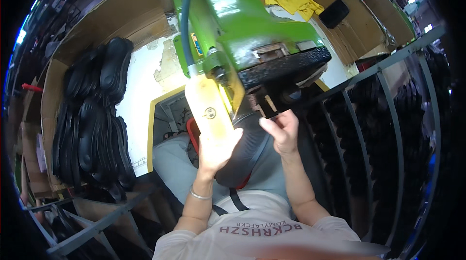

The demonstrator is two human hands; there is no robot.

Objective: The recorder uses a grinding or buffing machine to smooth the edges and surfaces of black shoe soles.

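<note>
A green machine point(242, 8) with a black, rough-surfaced head point(286, 66) stands straight in front of me. From its left side hangs a brightly lit pale yellow lamp point(206, 102) on a blue-grey cable. My left hand point(219, 153) is just below the lamp, thumb pointing up; its other fingers are hidden. Under the black head, my right hand point(282, 131) has thumb and fingers closed at the edge of dark parts; what they grip is lost in shadow. Between both hands, above my lap, is a dark grey ribbed piece point(245, 151), partly covered.
Stacked black shoe soles point(92, 114) lie on the white table point(141, 95) at left, within cardboard walls point(119, 15). A yellow cloth point(293, 4) and black phone-like object point(335, 13) are at the back right. A metal rack point(378, 138) full of dark pieces stands right.
</note>
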